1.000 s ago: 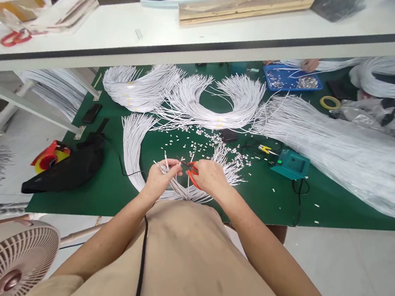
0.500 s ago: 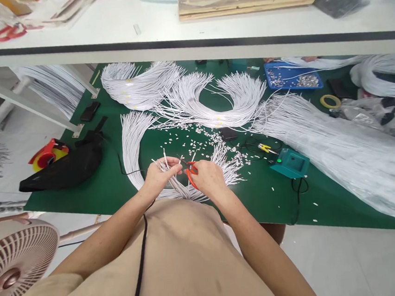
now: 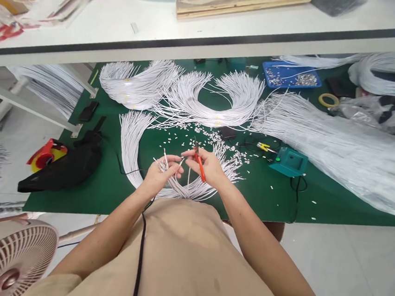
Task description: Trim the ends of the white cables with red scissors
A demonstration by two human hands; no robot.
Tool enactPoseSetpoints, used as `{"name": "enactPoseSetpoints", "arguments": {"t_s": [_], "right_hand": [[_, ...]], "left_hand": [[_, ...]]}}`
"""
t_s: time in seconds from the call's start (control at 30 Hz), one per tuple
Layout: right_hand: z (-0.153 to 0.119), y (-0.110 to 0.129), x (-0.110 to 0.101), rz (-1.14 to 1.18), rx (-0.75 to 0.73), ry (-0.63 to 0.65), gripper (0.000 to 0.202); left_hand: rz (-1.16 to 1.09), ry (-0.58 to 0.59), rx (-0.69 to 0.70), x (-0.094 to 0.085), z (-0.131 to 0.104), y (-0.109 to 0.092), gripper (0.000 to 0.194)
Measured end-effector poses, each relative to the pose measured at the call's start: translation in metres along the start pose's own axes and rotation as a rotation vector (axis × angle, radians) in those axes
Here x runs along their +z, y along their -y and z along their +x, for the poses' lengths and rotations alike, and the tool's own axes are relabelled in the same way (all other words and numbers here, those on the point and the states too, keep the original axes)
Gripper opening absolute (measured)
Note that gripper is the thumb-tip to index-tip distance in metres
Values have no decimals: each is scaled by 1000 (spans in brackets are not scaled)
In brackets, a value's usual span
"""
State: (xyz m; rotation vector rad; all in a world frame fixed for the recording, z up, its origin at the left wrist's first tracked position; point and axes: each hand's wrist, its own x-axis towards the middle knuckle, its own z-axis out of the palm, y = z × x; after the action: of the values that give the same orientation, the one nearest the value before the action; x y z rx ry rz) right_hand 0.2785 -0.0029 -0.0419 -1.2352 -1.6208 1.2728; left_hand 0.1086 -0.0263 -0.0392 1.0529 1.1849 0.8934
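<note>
My left hand (image 3: 165, 172) is closed around several white wires (image 3: 177, 187), one tip poking out between thumb and forefinger. Close by on the right, my right hand (image 3: 207, 166) grips red-handled scissors (image 3: 199, 164), their dark blades pointing away from me. Its thumb and forefinger reach toward the wire tip at my left hand; whether they touch it I cannot tell. Beneath both hands curves a bundle of white wires (image 3: 130, 145) on the green table mat (image 3: 252, 208). Small white offcuts (image 3: 199, 134) lie scattered beyond the hands.
Two more curved wire bundles (image 3: 211, 111) lie farther back. A teal device (image 3: 289, 161) with a cord sits at the right, near a long plastic-wrapped wire bundle (image 3: 337, 153). Behind are a blue tray (image 3: 292, 83) and a white shelf (image 3: 102, 27). A fan (image 3: 16, 263) stands at left.
The scissors have swung from slanting across the wire tips to upright in my right hand, away from the wires. My right thumb and forefinger have come toward the left hand's wire tip.
</note>
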Motion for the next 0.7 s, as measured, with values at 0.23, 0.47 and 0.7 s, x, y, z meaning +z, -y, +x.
{"name": "enactPoseSetpoints", "arguments": {"t_s": [0.23,0.47,0.7], "right_hand": [[2,0,0,127,-45,70,18],[-2,-8,13,92,35,-52,16],[-14,5,34,-12,32,-273,10]], "left_hand": [[-22,84,-14,-2,-1,-4,39],[-55,18,-28,2,-1,-1,41],[19,-231,43,8,1,5,40]]}}
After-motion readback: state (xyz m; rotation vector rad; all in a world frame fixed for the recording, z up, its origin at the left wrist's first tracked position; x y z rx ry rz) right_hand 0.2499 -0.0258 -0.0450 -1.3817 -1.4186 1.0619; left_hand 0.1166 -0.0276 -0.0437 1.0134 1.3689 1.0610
